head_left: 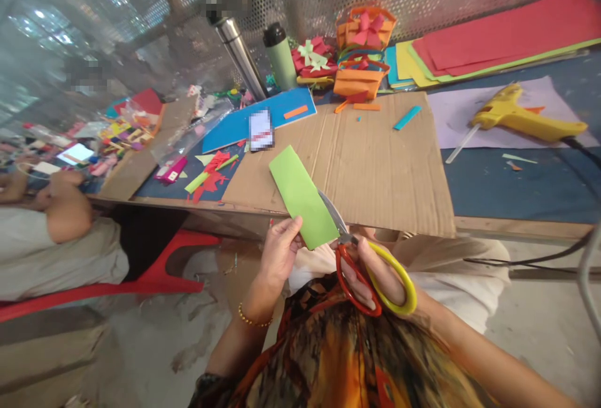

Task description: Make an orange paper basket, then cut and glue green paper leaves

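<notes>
A light green strip of paper point(303, 192) is pinched at its lower left edge between the thumb and fingers of my left hand point(280, 245). My right hand point(382, 270) has its fingers through the handles of a pair of scissors point(346, 239), one loop red and the other yellow. The scissor blades lie along the right edge of the green paper, one blade partly hidden behind it. Both hands are in front of the table edge, over my lap. Beyond the paper lies a brown cardboard sheet point(375, 164).
A yellow glue gun point(521, 111) rests on lilac paper at the right, its cord hanging over the edge. Orange paper bags point(361, 79), a green bottle point(280, 57), a steel flask point(241, 54) and red sheets point(507, 32) stand behind. At left sits another person point(70, 201).
</notes>
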A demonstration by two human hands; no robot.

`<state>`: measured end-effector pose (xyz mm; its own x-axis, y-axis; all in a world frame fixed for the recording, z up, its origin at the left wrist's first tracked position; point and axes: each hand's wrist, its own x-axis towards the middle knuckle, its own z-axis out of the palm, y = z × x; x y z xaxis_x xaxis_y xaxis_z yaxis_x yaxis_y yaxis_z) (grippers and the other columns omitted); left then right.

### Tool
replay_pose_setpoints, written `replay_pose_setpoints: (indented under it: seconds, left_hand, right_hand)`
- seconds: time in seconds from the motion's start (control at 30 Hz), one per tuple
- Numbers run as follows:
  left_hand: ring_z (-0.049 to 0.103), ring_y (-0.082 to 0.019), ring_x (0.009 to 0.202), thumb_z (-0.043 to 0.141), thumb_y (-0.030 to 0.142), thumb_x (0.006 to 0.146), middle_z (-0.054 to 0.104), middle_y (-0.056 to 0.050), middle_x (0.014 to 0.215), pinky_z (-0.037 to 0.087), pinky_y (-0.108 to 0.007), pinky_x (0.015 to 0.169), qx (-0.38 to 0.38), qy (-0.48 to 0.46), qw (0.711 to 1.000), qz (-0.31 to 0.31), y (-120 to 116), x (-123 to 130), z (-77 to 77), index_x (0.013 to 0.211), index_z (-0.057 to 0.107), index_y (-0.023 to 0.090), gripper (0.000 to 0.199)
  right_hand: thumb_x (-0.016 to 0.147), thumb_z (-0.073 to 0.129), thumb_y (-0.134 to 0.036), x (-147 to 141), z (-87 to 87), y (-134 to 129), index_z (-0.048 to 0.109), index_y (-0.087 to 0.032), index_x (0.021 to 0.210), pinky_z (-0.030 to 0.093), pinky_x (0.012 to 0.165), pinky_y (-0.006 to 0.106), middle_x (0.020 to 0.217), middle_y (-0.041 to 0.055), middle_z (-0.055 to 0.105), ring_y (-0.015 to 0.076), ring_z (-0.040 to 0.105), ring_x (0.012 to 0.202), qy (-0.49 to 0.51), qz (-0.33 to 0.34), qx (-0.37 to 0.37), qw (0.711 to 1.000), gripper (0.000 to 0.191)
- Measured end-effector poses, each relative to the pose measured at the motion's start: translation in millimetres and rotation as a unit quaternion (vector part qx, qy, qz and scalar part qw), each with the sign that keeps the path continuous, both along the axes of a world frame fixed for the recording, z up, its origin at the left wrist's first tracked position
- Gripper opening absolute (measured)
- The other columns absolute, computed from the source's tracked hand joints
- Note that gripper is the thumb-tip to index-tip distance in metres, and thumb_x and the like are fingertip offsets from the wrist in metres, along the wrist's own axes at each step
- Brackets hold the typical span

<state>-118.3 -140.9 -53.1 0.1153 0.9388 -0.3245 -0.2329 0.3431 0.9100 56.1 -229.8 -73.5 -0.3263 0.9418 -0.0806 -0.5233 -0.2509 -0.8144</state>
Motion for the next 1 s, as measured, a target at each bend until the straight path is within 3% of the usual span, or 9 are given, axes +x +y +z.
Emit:
replay_pose_setpoints:
  seconds: [0.23,0.4,0.53,0.63,0.8,1.0]
  left_hand:
    - [0.074,-0.019,0.071,0.105,0.055,0.058,0.082,-0.008,0.081,0.061,-0.031,0.070,-0.002,-0.011,1.000,0.016,-28.6,-0.8,-14.5,0.078,0.084,0.012,0.052]
    - [0.078,-0.021,0.081,0.105,0.049,0.059,0.086,-0.010,0.094,0.063,-0.030,0.079,-0.008,-0.064,0.998,-0.020,-10.8,-14.2,-17.8,0.091,0.086,0.013,0.052]
    - [0.080,-0.022,0.082,0.100,0.057,0.068,0.086,-0.010,0.095,0.063,-0.031,0.079,0.004,-0.092,0.996,-0.010,14.7,-16.2,-14.3,0.098,0.084,0.012,0.056]
    - [0.079,-0.022,0.074,0.100,0.054,0.071,0.084,-0.012,0.085,0.063,-0.032,0.077,-0.010,-0.058,0.998,-0.008,21.6,-9.9,-14.6,0.090,0.081,0.010,0.052]
    - [0.083,-0.029,0.084,0.103,0.061,0.061,0.084,-0.012,0.084,0.066,-0.039,0.087,0.022,-0.048,0.998,0.025,12.5,1.8,-20.8,0.087,0.080,0.010,0.061]
    - [0.083,-0.032,0.100,0.100,0.072,0.054,0.084,-0.009,0.080,0.066,-0.038,0.089,0.066,-0.068,0.995,0.015,0.9,12.1,-27.1,0.075,0.080,0.017,0.062]
  right_hand:
    - [0.105,0.048,-0.079,26.0,-17.1,-13.2,0.056,-0.022,0.092,0.031,0.032,0.019,0.046,-0.0099,0.046,0.0065,0.033,0.030,-0.013,0.045,0.044,0.998,0.059]
    - [0.109,0.044,-0.074,34.7,-21.5,-18.0,0.054,-0.021,0.089,0.031,0.035,0.020,0.048,-0.0095,0.046,0.0057,0.034,0.032,-0.047,0.105,0.070,0.991,0.057]
    - [0.107,0.045,-0.077,34.8,-18.9,-17.5,0.052,-0.022,0.088,0.029,0.036,0.021,0.052,-0.0094,0.045,0.0057,0.036,0.035,-0.110,0.089,0.092,0.986,0.058]
    - [0.106,0.050,-0.075,35.9,-24.0,-18.6,0.052,-0.021,0.093,0.027,0.037,0.021,0.061,-0.0085,0.049,0.0043,0.037,0.038,-0.119,0.083,0.111,0.983,0.055]
    - [0.109,0.050,-0.070,39.2,-40.9,-28.1,0.056,-0.020,0.111,0.022,0.039,0.021,0.063,-0.0096,0.045,0.0045,0.031,0.041,-0.092,0.052,0.130,0.986,0.050]
    - [0.106,0.050,-0.076,34.5,-35.6,-34.3,0.057,-0.020,0.112,0.027,0.045,0.024,0.066,-0.0062,0.051,0.0075,0.036,0.048,-0.088,0.029,0.130,0.987,0.056]
